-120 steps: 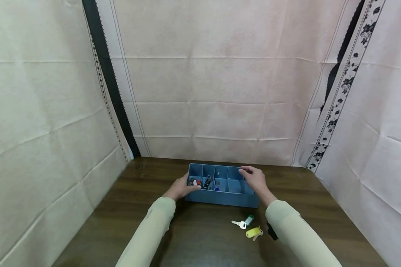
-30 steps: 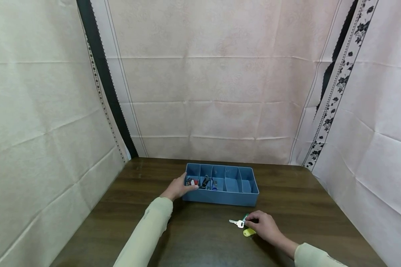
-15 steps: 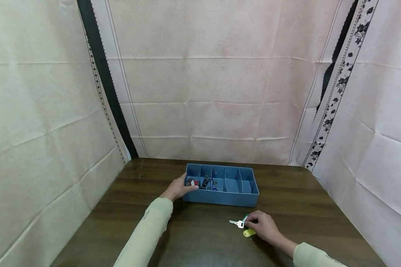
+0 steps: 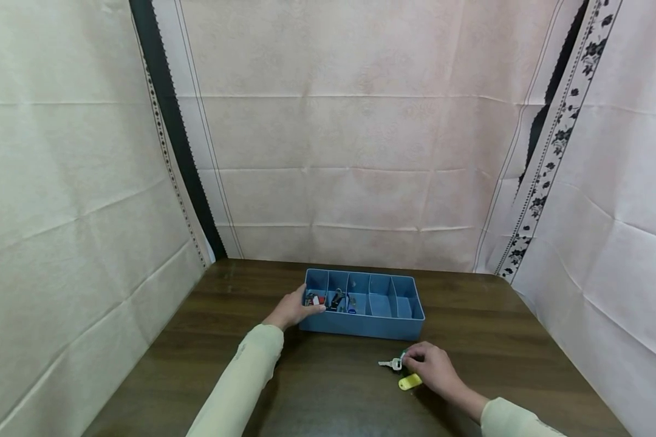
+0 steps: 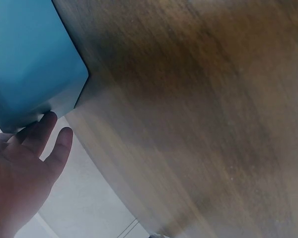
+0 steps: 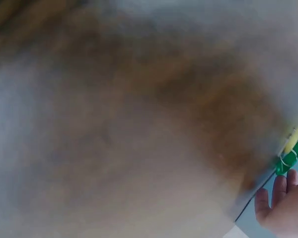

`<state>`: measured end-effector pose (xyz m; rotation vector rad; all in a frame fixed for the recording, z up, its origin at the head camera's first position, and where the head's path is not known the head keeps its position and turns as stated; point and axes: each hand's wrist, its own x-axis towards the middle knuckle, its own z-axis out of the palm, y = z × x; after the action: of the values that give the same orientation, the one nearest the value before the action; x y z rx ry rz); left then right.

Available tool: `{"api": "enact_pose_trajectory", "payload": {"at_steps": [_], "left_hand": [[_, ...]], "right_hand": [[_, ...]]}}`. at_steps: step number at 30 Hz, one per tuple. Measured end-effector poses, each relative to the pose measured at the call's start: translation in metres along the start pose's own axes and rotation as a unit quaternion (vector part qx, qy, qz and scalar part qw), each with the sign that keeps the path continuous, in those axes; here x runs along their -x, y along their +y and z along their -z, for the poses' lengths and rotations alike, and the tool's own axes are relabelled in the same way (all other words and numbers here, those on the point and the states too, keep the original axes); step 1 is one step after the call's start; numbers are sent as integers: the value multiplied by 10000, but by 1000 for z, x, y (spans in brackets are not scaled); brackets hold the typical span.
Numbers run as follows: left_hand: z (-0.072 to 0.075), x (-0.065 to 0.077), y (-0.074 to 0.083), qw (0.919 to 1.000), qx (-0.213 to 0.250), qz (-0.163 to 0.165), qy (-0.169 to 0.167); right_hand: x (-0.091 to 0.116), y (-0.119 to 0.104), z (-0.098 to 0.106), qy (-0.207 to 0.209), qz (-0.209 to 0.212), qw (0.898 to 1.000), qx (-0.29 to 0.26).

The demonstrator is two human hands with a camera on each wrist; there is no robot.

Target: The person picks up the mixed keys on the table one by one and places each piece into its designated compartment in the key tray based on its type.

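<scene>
A long blue compartment box [image 4: 361, 328] stands near the table's far side. My left hand [image 4: 292, 308] grips its left end, thumb on the front rim; in the left wrist view, fingers lie along the end wall of the box [image 5: 35, 59]. My right hand [image 4: 436, 368] pinches a silver key [image 4: 396, 364] by its green key tag, mostly covered by the fingertips in the head view. The green tag [image 6: 293, 156] shows beside the fingers in the right wrist view. Just nearer me lies a yellow key tag [image 4: 410, 382], its key hidden.
In the box's left compartment are red and white pieces [image 4: 315, 300]. A black item [image 4: 336, 300] fills the second, and a blue-tagged item [image 4: 351, 305] the third. Pale cloth [image 4: 361, 182] hangs behind the wooden table [image 4: 240, 358] and at both sides.
My right hand has left the box's right end and come down to the green-tagged key, which has shifted slightly in its fingertips. My left hand has stayed on the box.
</scene>
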<state>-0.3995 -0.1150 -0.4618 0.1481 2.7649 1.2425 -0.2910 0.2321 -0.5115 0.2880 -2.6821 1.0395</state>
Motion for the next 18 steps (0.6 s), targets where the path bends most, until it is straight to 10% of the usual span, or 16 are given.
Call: {"api": "enact_pose_trajectory", "payload": {"at_steps": [18], "left_hand": [[-1,0,0,10000,84,0,28]], "right_hand": [[-19,-29,26,266,-100,9981,-551]]}}
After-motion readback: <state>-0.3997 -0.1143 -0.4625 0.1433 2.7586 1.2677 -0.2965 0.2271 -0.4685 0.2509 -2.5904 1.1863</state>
